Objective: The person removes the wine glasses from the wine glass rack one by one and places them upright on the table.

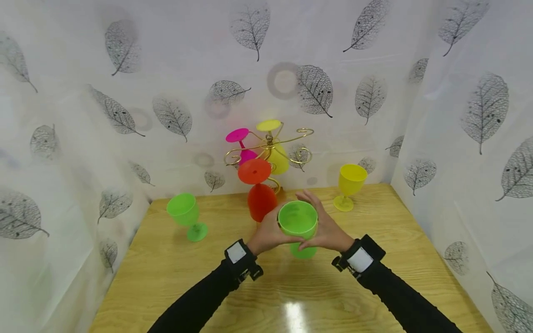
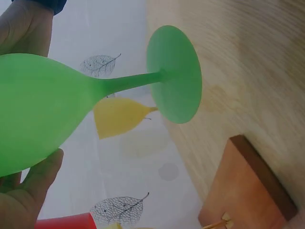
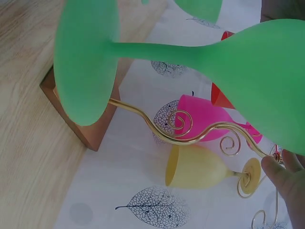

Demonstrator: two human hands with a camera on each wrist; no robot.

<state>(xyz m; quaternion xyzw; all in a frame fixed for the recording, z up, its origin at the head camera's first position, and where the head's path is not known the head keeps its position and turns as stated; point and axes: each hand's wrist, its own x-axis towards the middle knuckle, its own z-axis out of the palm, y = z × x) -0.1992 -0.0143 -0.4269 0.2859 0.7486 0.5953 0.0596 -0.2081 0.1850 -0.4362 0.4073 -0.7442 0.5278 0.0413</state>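
Note:
Between both hands a green plastic goblet [image 1: 297, 219] is held upright by its bowl, and its round foot [image 2: 175, 76] looks lifted off the table. My left hand [image 1: 269, 231] grips the bowl from the left, with fingers [image 2: 42, 179] curved along it. From the other side my right hand [image 1: 329, 229] holds the same bowl, its fingertips [image 3: 279, 174] showing past the rim side. Just behind stands a gold wire goblet rack [image 1: 287, 141] on a wooden base [image 2: 250, 186]. Red [image 1: 262, 202], pink [image 1: 248, 156] and yellow goblets [image 1: 279, 159] hang upside down from it.
A second green goblet [image 1: 183, 210] stands on the wooden table [image 1: 175, 277] at the left. Another yellow goblet [image 1: 351, 180] is upright at the back right. A white leaf-patterned sheet [image 1: 187, 55] encloses the back and sides.

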